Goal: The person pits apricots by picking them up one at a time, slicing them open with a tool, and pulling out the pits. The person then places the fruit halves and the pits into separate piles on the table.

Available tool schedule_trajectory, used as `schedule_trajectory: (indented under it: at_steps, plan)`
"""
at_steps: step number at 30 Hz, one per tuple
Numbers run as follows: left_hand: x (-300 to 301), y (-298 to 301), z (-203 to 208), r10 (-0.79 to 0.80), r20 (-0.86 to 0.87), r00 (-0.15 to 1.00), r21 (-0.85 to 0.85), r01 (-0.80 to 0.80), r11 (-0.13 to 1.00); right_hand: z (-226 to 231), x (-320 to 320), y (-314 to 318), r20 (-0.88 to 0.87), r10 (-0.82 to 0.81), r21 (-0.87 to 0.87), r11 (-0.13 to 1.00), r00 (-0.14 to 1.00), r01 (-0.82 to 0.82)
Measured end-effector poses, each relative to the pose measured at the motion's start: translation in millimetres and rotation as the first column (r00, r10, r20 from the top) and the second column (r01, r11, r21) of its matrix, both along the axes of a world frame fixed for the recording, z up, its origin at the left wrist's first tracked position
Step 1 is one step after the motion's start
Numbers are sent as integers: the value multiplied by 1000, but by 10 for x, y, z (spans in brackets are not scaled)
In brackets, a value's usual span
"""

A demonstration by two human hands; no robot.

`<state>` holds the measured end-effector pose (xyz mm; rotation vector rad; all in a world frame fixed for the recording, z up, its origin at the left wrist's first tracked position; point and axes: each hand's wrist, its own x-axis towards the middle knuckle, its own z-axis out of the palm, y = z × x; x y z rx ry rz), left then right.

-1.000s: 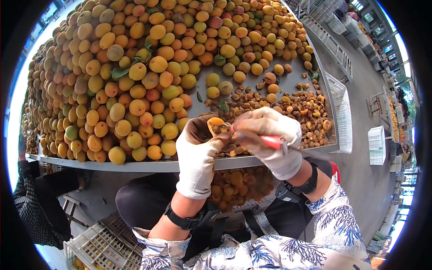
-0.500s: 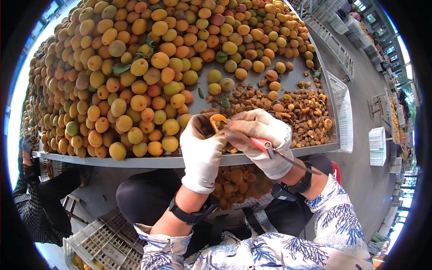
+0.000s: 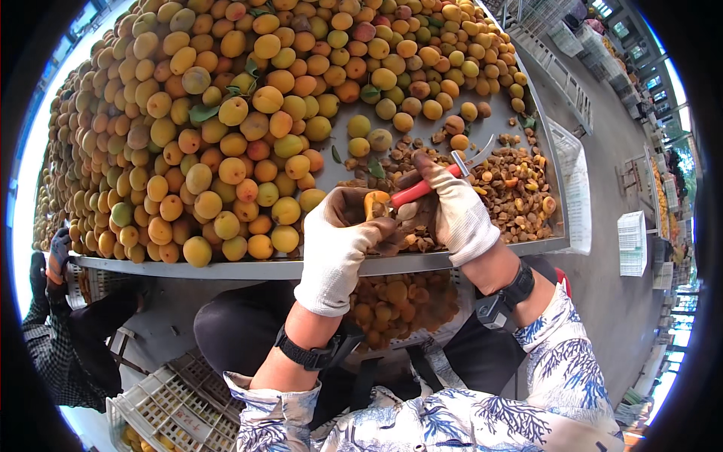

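Note:
My left hand (image 3: 337,245), in a stained white glove, grips a cut-open orange apricot (image 3: 375,202) between thumb and fingers over the table's near edge. In my right hand (image 3: 461,218), also gloved, is a curved-blade knife with a red handle (image 3: 414,191). Its hooked metal blade (image 3: 480,153) points up and away to the right, above the pits. The left end of the handle is close to the apricot; I cannot tell whether they touch. Brown apricot pits (image 3: 520,192) lie spread on the metal table beyond and right of my hands.
A large heap of whole apricots (image 3: 203,151) covers the table's left and far parts. The raised metal rim (image 3: 279,269) runs below my wrists. A crate of apricot halves (image 3: 403,309) stands between my knees. A white crate (image 3: 177,403) is at lower left, near another person's gloved hand (image 3: 58,256).
My right hand has moved right and turned, swinging the knife's blade from pointing down right to up right. The left hand stays nearly in place with the apricot.

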<state>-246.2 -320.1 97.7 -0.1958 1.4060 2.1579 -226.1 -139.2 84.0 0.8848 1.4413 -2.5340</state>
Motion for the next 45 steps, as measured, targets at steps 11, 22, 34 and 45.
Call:
schedule_trajectory:
  at_steps: [11, 22, 34, 45]
  plan:
    - [-21, -13, 55, -342, -477, 810, -555, 24, 831, -69, -128, 36, 159, -48, -57, 997, 986, 57]
    - [35, -1, -132, -63, -48, 997, -52, 61, 997, -110, -138, 322, -388, 2, 165, 984, 921, 68]
    - [97, 95, 13, -99, -51, 994, -235, 85, 968, 246, -103, -74, 36, 280, 635, 735, 959, -238]
    - [110, 34, -16, -83, -36, 996, -151, 76, 986, 190, -33, 55, -82, 757, 979, 183, 648, -90]
